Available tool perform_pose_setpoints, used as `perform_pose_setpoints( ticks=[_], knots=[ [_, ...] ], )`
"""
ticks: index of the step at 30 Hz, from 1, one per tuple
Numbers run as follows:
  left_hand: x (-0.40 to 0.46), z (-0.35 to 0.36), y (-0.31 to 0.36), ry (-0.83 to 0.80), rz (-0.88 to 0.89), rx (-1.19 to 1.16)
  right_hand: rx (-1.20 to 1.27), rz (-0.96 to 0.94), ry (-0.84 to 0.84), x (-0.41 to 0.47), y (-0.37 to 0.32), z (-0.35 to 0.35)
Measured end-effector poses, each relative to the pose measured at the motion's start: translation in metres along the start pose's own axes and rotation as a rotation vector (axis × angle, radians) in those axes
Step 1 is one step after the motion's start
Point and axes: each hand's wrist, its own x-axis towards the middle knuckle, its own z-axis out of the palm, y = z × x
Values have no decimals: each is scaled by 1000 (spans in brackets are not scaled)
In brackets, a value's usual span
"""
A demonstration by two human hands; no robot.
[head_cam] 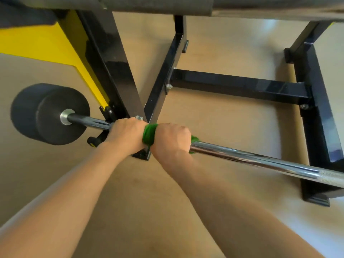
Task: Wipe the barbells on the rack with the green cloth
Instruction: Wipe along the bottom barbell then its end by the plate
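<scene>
A chrome barbell [251,157] runs from lower right to middle left, ending in black weight plates [48,113]. The green cloth [149,134] is wrapped around the bar near the left upright. My right hand [171,140] is closed around the cloth and the bar. My left hand [126,134] grips the bar directly left of the cloth, touching it. Most of the cloth is hidden under my right hand; a small green edge shows on its right side.
The black steel rack frame [240,84] stands on a tan floor [223,43], with uprights at the centre and right. A yellow panel [42,45] sits at the upper left. A dark padded bar [158,5] crosses the top of the view.
</scene>
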Motion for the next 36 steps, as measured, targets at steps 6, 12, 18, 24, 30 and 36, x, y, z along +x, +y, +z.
perform_pose_setpoints(
  ticks=[6,12,18,24,30,36],
  knots=[
    [2,-6,9,-105,-124,28,106,-145,-207,18,11,-10],
    [5,2,4,-91,-91,51,518,-89,-1093,46,26,-41],
    [4,6,1,-46,-52,-47,142,-104,-543,33,5,-21],
    [-2,7,-34,57,235,-155,-72,-32,137,-6,-9,5],
    [-13,14,-93,300,409,-201,119,78,-665,28,-20,-43],
    [-9,38,-104,513,498,-330,-162,83,154,19,-64,17]
  ],
)
